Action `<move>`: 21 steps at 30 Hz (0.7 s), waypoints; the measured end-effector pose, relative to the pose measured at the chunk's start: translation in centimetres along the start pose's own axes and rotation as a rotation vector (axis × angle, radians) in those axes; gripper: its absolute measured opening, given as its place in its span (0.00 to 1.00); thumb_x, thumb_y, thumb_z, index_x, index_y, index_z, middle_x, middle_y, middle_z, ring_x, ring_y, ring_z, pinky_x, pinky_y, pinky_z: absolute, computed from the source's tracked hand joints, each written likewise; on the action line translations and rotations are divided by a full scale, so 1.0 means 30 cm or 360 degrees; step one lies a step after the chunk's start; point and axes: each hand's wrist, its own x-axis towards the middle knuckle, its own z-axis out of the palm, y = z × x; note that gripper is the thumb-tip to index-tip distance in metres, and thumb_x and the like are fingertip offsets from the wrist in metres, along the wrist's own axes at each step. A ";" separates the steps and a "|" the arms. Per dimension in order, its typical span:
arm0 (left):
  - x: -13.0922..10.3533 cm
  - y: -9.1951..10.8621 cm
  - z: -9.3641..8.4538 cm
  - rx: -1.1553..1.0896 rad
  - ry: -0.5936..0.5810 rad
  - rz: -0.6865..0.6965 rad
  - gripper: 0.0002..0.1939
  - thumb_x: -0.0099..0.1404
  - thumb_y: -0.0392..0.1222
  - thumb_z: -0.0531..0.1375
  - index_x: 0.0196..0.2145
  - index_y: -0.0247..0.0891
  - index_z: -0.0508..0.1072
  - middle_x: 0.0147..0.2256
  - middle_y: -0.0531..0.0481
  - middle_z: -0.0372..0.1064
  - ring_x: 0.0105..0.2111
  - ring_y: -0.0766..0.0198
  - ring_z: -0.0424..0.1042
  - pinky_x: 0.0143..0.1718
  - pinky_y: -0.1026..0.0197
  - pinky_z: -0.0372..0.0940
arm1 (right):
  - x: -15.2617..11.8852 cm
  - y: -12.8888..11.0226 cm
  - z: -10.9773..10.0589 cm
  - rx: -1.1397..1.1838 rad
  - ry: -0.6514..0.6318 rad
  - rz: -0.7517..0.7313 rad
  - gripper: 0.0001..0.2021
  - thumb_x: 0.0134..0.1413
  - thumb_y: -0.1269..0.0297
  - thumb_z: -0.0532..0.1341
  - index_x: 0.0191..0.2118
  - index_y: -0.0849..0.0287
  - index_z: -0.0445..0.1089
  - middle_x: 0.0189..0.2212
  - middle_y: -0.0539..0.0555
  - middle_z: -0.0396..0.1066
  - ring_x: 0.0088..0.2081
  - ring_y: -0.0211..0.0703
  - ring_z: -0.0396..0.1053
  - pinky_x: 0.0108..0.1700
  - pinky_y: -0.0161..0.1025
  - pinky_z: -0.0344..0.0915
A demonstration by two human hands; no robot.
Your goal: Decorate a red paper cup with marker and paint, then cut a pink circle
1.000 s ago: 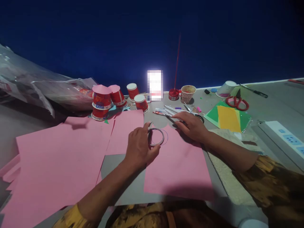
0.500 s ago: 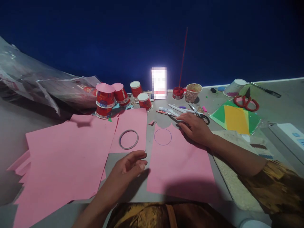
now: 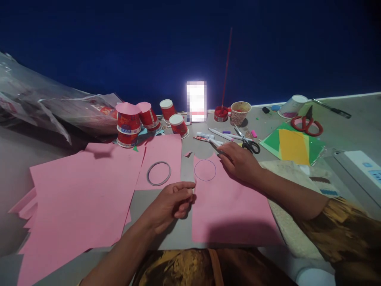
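Note:
A sheet of pink paper (image 3: 232,210) lies in front of me, with a circle drawn in blue line (image 3: 205,170) near its cut, curved top edge. At the sheet's left edge is my left hand (image 3: 178,202), thumb and index finger closed together on the edge, the other fingers curled. My right hand (image 3: 239,161) lies palm down across the sheet's upper right part, its fingers stretched toward the pens; its palm is hidden. Just beyond it are black-handled scissors (image 3: 251,146) and a white pen (image 3: 220,134). A grey ring (image 3: 158,173) rests on another pink sheet (image 3: 172,151) to the left.
Large pink sheets (image 3: 86,198) cover the left side. Red paper cups (image 3: 127,125) stand behind them, beside a plastic bag (image 3: 59,107). A glowing screen (image 3: 196,101), a red paint jar (image 3: 221,114) and a patterned cup (image 3: 240,113) line the back. Red-handled scissors (image 3: 306,125) lie right, on coloured paper (image 3: 293,147).
My left hand has moved right to the sheet's edge and its fingers have closed. The sheet's near end has swung to the right. My right hand has shifted slightly off the black-handled scissors.

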 end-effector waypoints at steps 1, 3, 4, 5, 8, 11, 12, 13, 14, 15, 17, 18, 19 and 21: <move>0.004 -0.001 0.005 0.0051 0.0009 0.0007 0.25 0.53 0.47 0.76 0.45 0.32 0.76 0.22 0.56 0.66 0.17 0.75 0.53 0.20 0.68 0.41 | 0.001 0.000 -0.001 0.0007 0.0000 0.0001 0.11 0.70 0.68 0.59 0.53 0.59 0.73 0.49 0.62 0.79 0.52 0.56 0.76 0.53 0.49 0.73; 0.001 -0.001 0.013 0.0145 0.0085 0.0078 0.23 0.53 0.46 0.76 0.43 0.33 0.77 0.23 0.55 0.66 0.21 0.71 0.60 0.21 0.68 0.46 | 0.004 0.002 -0.001 0.0028 -0.0001 -0.0001 0.11 0.70 0.69 0.59 0.53 0.59 0.73 0.48 0.62 0.79 0.52 0.55 0.76 0.54 0.49 0.73; -0.006 -0.001 0.016 0.0180 0.0116 0.0122 0.22 0.53 0.46 0.76 0.42 0.33 0.78 0.26 0.53 0.69 0.25 0.70 0.65 0.23 0.68 0.51 | 0.004 0.003 -0.001 0.0041 -0.0004 -0.0002 0.11 0.69 0.69 0.59 0.53 0.59 0.73 0.48 0.62 0.79 0.52 0.55 0.76 0.54 0.49 0.73; -0.014 -0.001 0.018 0.0193 0.0135 0.0162 0.22 0.53 0.46 0.76 0.42 0.33 0.79 0.30 0.50 0.72 0.29 0.68 0.68 0.27 0.67 0.57 | 0.005 0.005 0.000 0.0054 -0.0007 0.0000 0.11 0.69 0.69 0.59 0.53 0.59 0.73 0.48 0.62 0.79 0.52 0.55 0.76 0.54 0.49 0.73; -0.026 -0.013 0.025 0.0050 0.0164 0.0253 0.27 0.52 0.46 0.78 0.47 0.33 0.77 0.41 0.43 0.78 0.37 0.63 0.74 0.41 0.61 0.67 | 0.005 0.011 0.008 0.0086 0.0007 0.0007 0.11 0.69 0.69 0.59 0.53 0.58 0.73 0.49 0.61 0.79 0.53 0.55 0.75 0.54 0.49 0.73; -0.006 -0.044 0.043 -0.0135 0.0247 0.0323 0.38 0.50 0.44 0.79 0.55 0.36 0.71 0.41 0.44 0.79 0.37 0.62 0.75 0.44 0.58 0.69 | 0.005 0.012 0.014 0.0115 0.0052 0.0012 0.11 0.69 0.69 0.58 0.52 0.58 0.73 0.48 0.61 0.79 0.53 0.55 0.76 0.55 0.49 0.72; 0.006 -0.055 0.053 -0.0120 0.0245 0.0337 0.39 0.50 0.43 0.78 0.57 0.37 0.70 0.38 0.46 0.79 0.35 0.62 0.75 0.43 0.59 0.68 | 0.005 0.010 0.014 0.0128 0.0065 0.0018 0.11 0.69 0.69 0.58 0.52 0.58 0.72 0.48 0.61 0.79 0.53 0.55 0.76 0.54 0.49 0.72; 0.018 -0.064 0.065 -0.0054 0.0230 0.0356 0.38 0.51 0.43 0.78 0.56 0.36 0.71 0.34 0.48 0.78 0.32 0.63 0.74 0.39 0.60 0.68 | 0.006 0.008 0.013 0.0139 0.0072 0.0026 0.11 0.69 0.69 0.58 0.53 0.58 0.72 0.48 0.61 0.79 0.52 0.55 0.77 0.54 0.49 0.73; 0.030 -0.071 0.078 0.0053 0.0198 0.0375 0.34 0.51 0.43 0.77 0.54 0.36 0.73 0.32 0.49 0.77 0.30 0.62 0.73 0.37 0.60 0.67 | 0.006 0.005 0.010 0.0146 0.0079 0.0036 0.11 0.69 0.69 0.58 0.53 0.58 0.72 0.48 0.61 0.79 0.52 0.55 0.77 0.54 0.49 0.73; 0.039 -0.074 0.091 0.0171 0.0173 0.0410 0.29 0.51 0.42 0.76 0.50 0.35 0.76 0.31 0.49 0.77 0.30 0.61 0.73 0.35 0.60 0.66 | 0.006 0.002 0.007 0.0148 0.0089 0.0048 0.11 0.69 0.69 0.58 0.54 0.58 0.72 0.48 0.61 0.80 0.51 0.55 0.77 0.53 0.49 0.73; 0.052 -0.071 0.109 0.0373 0.0166 0.0495 0.18 0.52 0.42 0.73 0.40 0.35 0.80 0.30 0.48 0.77 0.30 0.58 0.74 0.33 0.60 0.65 | 0.008 0.000 0.001 0.0145 0.0140 0.0060 0.12 0.70 0.67 0.58 0.55 0.57 0.72 0.48 0.60 0.80 0.50 0.54 0.78 0.51 0.48 0.73; 0.053 -0.064 0.109 0.0433 0.0187 0.0540 0.15 0.52 0.43 0.72 0.37 0.34 0.80 0.30 0.48 0.77 0.30 0.57 0.74 0.32 0.60 0.65 | 0.009 0.002 -0.001 0.0145 0.0172 0.0047 0.12 0.71 0.66 0.58 0.55 0.56 0.73 0.49 0.60 0.81 0.50 0.54 0.78 0.51 0.48 0.73; 0.050 -0.054 0.102 0.0470 0.0235 0.0584 0.13 0.52 0.44 0.71 0.34 0.35 0.80 0.29 0.49 0.76 0.30 0.57 0.74 0.32 0.60 0.65 | 0.011 0.006 -0.001 0.0148 0.0199 0.0013 0.12 0.71 0.65 0.57 0.55 0.56 0.73 0.50 0.60 0.81 0.51 0.54 0.78 0.53 0.49 0.73; 0.033 -0.025 0.063 0.0529 0.0381 0.0644 0.12 0.53 0.44 0.70 0.34 0.35 0.80 0.27 0.50 0.76 0.29 0.58 0.73 0.30 0.61 0.65 | 0.015 0.018 0.000 0.0156 0.0207 -0.0094 0.13 0.73 0.63 0.57 0.55 0.57 0.74 0.51 0.61 0.81 0.53 0.54 0.77 0.56 0.52 0.72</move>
